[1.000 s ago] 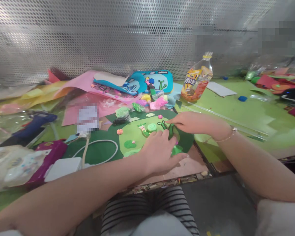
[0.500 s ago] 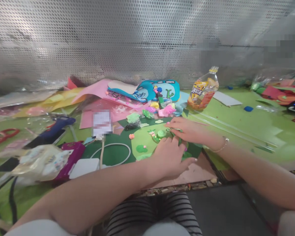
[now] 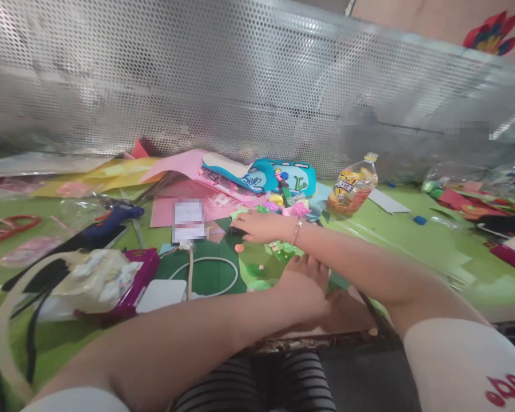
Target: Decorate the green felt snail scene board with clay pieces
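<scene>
My left hand (image 3: 304, 280) lies on the near right part of a light-green craft sheet (image 3: 246, 260), palm down with its fingers bent. The sheet sits on dark-green paper (image 3: 167, 263) and bears small clay pieces: a green bush (image 3: 254, 269), a pink flower (image 3: 239, 248) and a little figure (image 3: 274, 246). Crossing above it, my right hand (image 3: 261, 226) has its fingers stretched toward a small black clay packet (image 3: 237, 231) at the sheet's far left edge. The fingertips are at this packet, apart from each other; a grip on it does not show. My forearm hides part of the sheet.
Bright clay packets (image 3: 296, 209) and a blue craft board (image 3: 306, 180) lie behind my hands. A drink bottle (image 3: 352, 186) leans at the right. At left are a white charger with cable (image 3: 163, 294), a magenta box (image 3: 148, 266), a blue glue gun (image 3: 115, 222) and red-handled scissors (image 3: 11, 226).
My right hand has moved left from the craft sheet's right side to the black packet. My left hand stays on the sheet. The view has tilted slightly.
</scene>
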Action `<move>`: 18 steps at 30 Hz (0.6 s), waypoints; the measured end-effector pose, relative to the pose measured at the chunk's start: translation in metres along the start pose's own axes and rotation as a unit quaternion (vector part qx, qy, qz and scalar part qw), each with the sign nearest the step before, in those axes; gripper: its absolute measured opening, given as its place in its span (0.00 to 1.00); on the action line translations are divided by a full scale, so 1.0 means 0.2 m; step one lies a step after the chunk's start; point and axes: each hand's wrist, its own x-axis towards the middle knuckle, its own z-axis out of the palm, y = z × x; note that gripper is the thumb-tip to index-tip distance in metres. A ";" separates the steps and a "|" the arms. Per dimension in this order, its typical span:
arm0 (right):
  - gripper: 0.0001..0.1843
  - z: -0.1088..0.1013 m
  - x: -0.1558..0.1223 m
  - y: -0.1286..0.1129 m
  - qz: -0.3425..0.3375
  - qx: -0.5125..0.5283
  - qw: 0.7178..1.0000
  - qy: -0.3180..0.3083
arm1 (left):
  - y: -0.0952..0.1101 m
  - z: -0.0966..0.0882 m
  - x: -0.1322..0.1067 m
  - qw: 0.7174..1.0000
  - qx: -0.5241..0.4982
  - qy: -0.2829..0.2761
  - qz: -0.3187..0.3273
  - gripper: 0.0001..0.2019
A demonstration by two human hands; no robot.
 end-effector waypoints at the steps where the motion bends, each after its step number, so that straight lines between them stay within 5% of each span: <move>1: 0.18 0.00 0.01 0.00 -0.002 0.000 1.000 0.009 | 0.00 0.00 0.00 1.000 -0.008 -0.003 -0.006 0.32; 6: 0.18 -0.09 -0.08 0.07 0.015 0.061 0.996 0.060 | 0.00 -0.01 -0.01 0.997 -0.070 0.014 -0.005 0.30; 9: 0.21 -0.12 -0.25 0.16 0.058 0.126 0.983 0.124 | 0.00 -0.03 0.00 0.973 -0.220 0.073 -0.015 0.31; 11: 0.23 -0.10 -0.39 0.23 0.086 0.199 0.961 0.172 | 0.00 -0.03 0.02 0.906 -0.410 0.100 -0.045 0.27; 14: 0.21 -0.01 -0.60 0.29 0.105 0.306 0.911 0.257 | -0.02 0.00 0.06 0.746 -0.637 0.137 -0.139 0.19; 16: 0.20 0.04 -0.69 0.29 0.075 0.349 0.891 0.279 | -0.03 0.02 0.08 0.659 -0.704 0.181 -0.193 0.19; 18: 0.20 0.06 -0.74 0.27 0.049 0.354 0.894 0.271 | -0.04 0.02 0.10 0.612 -0.733 0.210 -0.210 0.20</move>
